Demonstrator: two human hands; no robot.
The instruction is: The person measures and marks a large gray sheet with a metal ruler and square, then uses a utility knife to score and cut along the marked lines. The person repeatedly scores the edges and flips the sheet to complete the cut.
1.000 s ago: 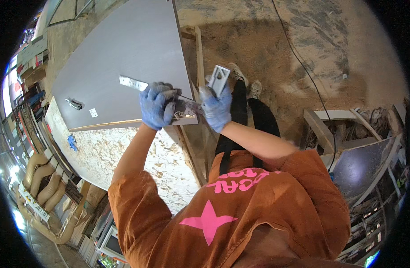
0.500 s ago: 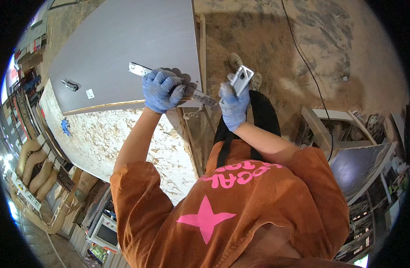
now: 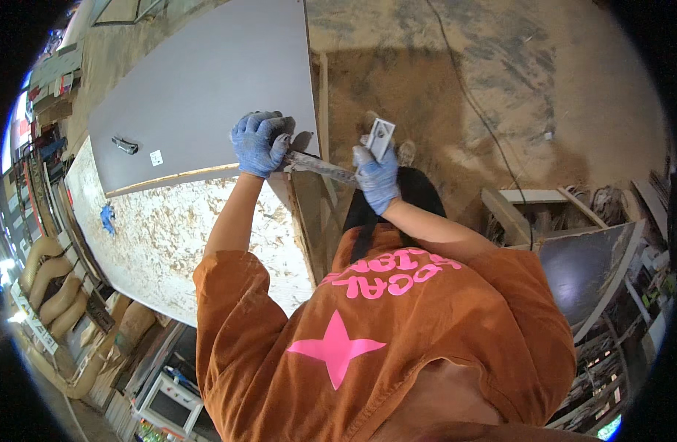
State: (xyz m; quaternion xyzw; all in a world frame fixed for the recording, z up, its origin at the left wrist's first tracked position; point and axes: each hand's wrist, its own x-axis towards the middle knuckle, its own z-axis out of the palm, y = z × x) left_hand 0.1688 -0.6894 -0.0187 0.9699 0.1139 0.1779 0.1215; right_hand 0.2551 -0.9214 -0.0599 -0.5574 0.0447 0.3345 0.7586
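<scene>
My left hand [image 3: 257,145], in a blue work glove, is closed round a long, narrow metal strip [image 3: 324,169] above the front right corner of the grey panel [image 3: 213,81]. The strip slants down to the right and its far end reaches my right hand [image 3: 377,177]. That hand, gloved as well, is closed round a small silver rectangular piece [image 3: 381,137] with a dark opening, which sticks up past the fingers. Whether the strip's end touches the right glove, I cannot tell.
A folding knife-like tool [image 3: 125,145] and a small white label [image 3: 156,158] lie on the panel. Below it is a rough white board [image 3: 176,236] with a blue scrap [image 3: 108,219]. A black cable [image 3: 475,107] crosses the dusty floor. At right stands a wooden frame [image 3: 508,214].
My left hand has shifted slightly left, and the strip end beyond it no longer shows. The silver piece has come down and left with my right hand. The whole view has shifted slightly.
</scene>
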